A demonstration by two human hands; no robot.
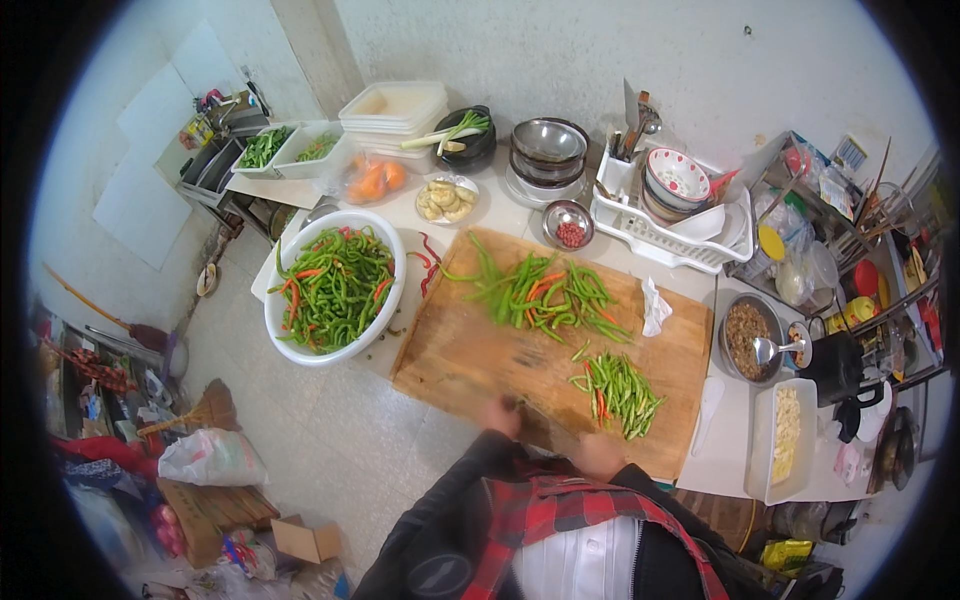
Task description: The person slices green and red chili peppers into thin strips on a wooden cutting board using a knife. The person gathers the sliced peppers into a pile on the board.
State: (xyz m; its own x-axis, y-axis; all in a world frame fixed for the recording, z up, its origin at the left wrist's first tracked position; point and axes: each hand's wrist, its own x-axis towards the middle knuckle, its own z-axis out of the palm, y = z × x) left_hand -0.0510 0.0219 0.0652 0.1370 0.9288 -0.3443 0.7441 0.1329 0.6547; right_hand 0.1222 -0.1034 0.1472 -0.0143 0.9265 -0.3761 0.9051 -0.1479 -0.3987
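Note:
Low over the front edge of the wooden cutting board (457, 352), my right hand (600, 454) grips a cleaver, its handle hidden in the fist. The broad blade of the cleaver (546, 433) points left towards my left hand (501, 417). That hand is blurred at the blade's far end, and its finger position is unclear. Cut green and red chili pieces (619, 394) lie heaped right of the blade. Farther back on the board is a loose pile of whole long chilies (551, 296), blurred at its left side. A crumpled white tissue (655, 307) lies near the back right.
A white basin (399, 300) full of chilies stands left of the board. Behind are a plate of pale peeled pieces (448, 199), a metal bowl of peanuts (568, 225) and a dish rack (660, 240). At right sit a bowl of brown mince (748, 337) and a plastic tub (765, 450).

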